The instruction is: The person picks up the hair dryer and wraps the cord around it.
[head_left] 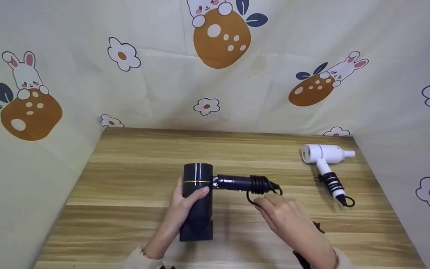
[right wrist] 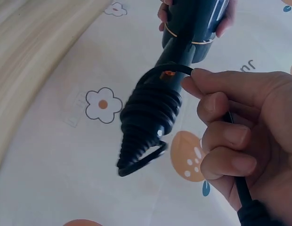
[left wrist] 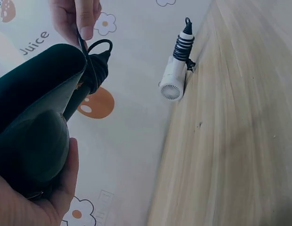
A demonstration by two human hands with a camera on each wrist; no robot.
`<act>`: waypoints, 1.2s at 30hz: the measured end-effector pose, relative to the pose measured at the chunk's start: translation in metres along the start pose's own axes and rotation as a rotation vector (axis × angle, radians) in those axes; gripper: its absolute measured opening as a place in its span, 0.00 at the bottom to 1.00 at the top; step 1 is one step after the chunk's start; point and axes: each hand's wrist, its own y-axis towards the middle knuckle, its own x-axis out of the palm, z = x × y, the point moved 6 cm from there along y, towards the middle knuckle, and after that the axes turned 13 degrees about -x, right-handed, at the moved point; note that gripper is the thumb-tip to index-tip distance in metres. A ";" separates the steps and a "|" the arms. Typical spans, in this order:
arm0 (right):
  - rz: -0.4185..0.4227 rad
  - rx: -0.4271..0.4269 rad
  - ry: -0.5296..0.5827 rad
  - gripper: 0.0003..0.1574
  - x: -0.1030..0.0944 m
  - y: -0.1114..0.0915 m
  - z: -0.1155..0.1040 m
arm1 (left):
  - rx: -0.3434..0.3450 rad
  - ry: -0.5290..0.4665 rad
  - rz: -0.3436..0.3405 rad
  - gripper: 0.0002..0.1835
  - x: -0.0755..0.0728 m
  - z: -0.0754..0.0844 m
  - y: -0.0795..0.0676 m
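My left hand (head_left: 181, 205) grips the barrel of a black hair dryer (head_left: 202, 203), its thumb lying across the front below a thin gold ring. The flared nozzle (head_left: 196, 233) points toward me, and the handle (head_left: 233, 182) sticks out to the right. Several turns of black cord (head_left: 258, 184) wrap the handle's end. With thumb and forefinger my right hand (head_left: 284, 213) pinches the cord's free length (right wrist: 176, 68). From there the cord runs through the curled fingers to a thicker black end (right wrist: 253, 213), seen low in the right wrist view.
A white hair dryer (head_left: 332, 154) lies at the back right of the wooden table (head_left: 136, 157), black cord (head_left: 333, 182) coiled round its handle. Patterned cloth (head_left: 162, 86) with rabbits and flowers hangs behind and along both sides.
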 end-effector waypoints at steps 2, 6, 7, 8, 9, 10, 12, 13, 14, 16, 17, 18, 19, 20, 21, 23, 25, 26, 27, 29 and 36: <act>0.010 -0.021 -0.022 0.08 -0.001 0.001 0.002 | -0.006 0.025 -0.026 0.34 0.002 -0.002 0.001; 0.048 -0.042 -0.060 0.08 -0.004 0.001 0.011 | -0.015 0.054 -0.086 0.35 0.005 -0.005 0.001; 0.059 -0.045 -0.059 0.08 -0.005 0.001 0.014 | -0.017 0.060 -0.099 0.35 0.006 -0.005 0.001; 0.070 -0.049 -0.057 0.08 -0.006 0.001 0.016 | -0.021 0.067 -0.108 0.35 0.007 -0.006 0.001; 0.080 -0.054 -0.052 0.08 -0.006 0.001 0.018 | -0.024 0.077 -0.118 0.34 0.007 -0.006 0.000; 0.091 -0.058 -0.043 0.09 -0.007 0.001 0.020 | -0.027 0.088 -0.127 0.34 0.008 -0.006 0.000; 0.092 -0.058 -0.009 0.09 -0.007 0.001 0.024 | -0.039 0.110 -0.147 0.34 0.008 -0.008 0.000; 0.092 -0.058 0.008 0.08 -0.007 0.001 0.025 | -0.044 0.122 -0.156 0.35 0.009 -0.009 -0.001; 0.089 -0.059 0.023 0.08 -0.007 0.000 0.026 | -0.051 0.133 -0.166 0.35 0.009 -0.010 -0.001; 0.090 -0.065 0.065 0.08 -0.006 0.000 0.027 | -0.061 0.149 -0.186 0.36 0.010 -0.011 -0.002; 0.092 -0.066 0.089 0.08 -0.006 -0.001 0.028 | -0.063 0.154 -0.196 0.37 0.010 -0.012 -0.002; 0.101 -0.068 0.116 0.09 -0.006 -0.002 0.030 | -0.062 0.161 -0.203 0.37 0.010 -0.012 -0.003; 0.116 -0.075 0.142 0.10 -0.006 -0.002 0.032 | -0.064 0.162 -0.212 0.37 0.011 -0.012 -0.003; 0.130 -0.078 0.174 0.10 -0.005 -0.003 0.034 | -0.067 0.160 -0.222 0.37 0.011 -0.012 -0.003; 0.144 -0.081 0.218 0.11 -0.004 -0.005 0.037 | -0.067 0.158 -0.231 0.37 0.011 -0.012 -0.003; 0.161 -0.075 0.321 0.13 0.000 -0.008 0.044 | -0.075 0.154 -0.255 0.37 0.011 -0.013 -0.004; 0.174 -0.062 0.445 0.13 0.006 -0.012 0.051 | -0.084 0.152 -0.284 0.37 0.012 -0.014 -0.006; 0.175 -0.047 0.522 0.14 0.010 -0.014 0.055 | -0.088 0.151 -0.302 0.37 0.012 -0.014 -0.007; 0.174 -0.027 0.603 0.14 0.015 -0.017 0.058 | -0.094 0.146 -0.321 0.36 0.012 -0.015 -0.008; 0.175 0.029 0.751 0.14 0.024 -0.022 0.064 | -0.099 0.130 -0.352 0.35 0.013 -0.015 -0.009; 0.272 0.151 0.905 0.18 0.047 -0.035 0.069 | -0.108 0.033 -0.346 0.34 0.010 -0.011 -0.009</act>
